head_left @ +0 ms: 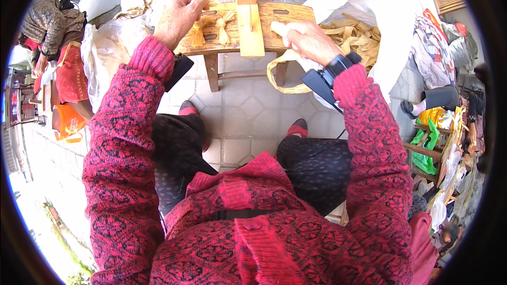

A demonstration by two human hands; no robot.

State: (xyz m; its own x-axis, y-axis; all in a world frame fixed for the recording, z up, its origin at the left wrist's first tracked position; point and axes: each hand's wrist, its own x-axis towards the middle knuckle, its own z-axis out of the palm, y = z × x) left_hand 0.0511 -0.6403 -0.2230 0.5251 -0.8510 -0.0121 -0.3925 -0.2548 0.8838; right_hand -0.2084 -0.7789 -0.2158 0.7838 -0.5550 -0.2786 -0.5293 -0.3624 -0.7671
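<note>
I am seeing the right hand (312, 41) bending inward at the wrist, fingers curling closed on a pale strip (292, 89), whose loop is hanging just below the grip. The left hand (178, 18) is sitting palm-down, fingers folded, thumb meeting index; whether it is pinching something thin, I cannot tell. Tied strip bundles (224, 28) are lying just beside it. Between the grips, an upright-mounted board (251, 37) is crossing the bench (285, 11), blocking the direct line. Beyond the right hand, a white sack (393, 18) is holding loose strips; beyond the left, clear plastic (113, 47) is bunching, and farther out a co-worker (55, 24) is leaning over.
</note>
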